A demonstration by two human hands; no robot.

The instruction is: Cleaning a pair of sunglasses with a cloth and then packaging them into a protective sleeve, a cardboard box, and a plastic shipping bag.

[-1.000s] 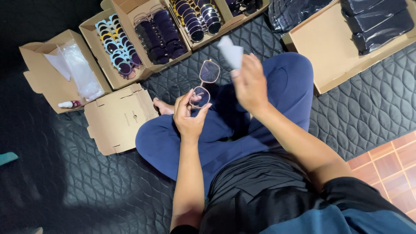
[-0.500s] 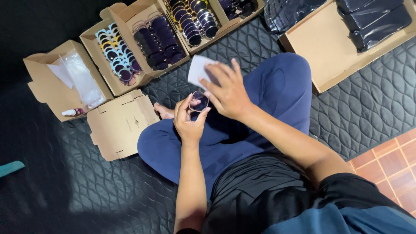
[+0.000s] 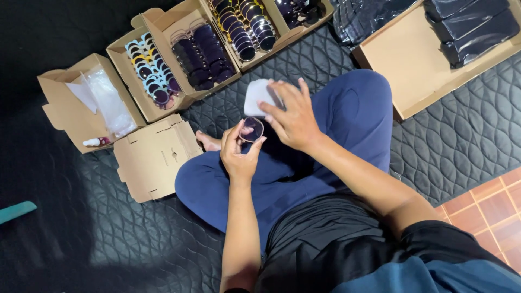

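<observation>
We sit cross-legged on a dark quilted mat (image 3: 467, 130) laid over the floor, with reddish tiles (image 3: 488, 217) showing at the near right.

From the head view, our left hand (image 3: 239, 152) is closed around a pair of sunglasses (image 3: 251, 130) with a tinted lens, pinching its frame between thumb and fingers above our lap. Our right hand (image 3: 293, 116) presses a small white cloth (image 3: 255, 95) with spread fingers against the far part of the sunglasses, which it hides.

To the far left stand open cardboard boxes: one with clear plastic bags (image 3: 106, 100), one with light blue framed glasses (image 3: 152, 73), one with purple glasses (image 3: 203, 54), one with gold-rimmed glasses (image 3: 244, 24). A flat cardboard lid (image 3: 154, 157) lies just beside our left knee. At the far right, a shallow cardboard tray (image 3: 412, 65) holds dark pouches (image 3: 469, 27).
</observation>
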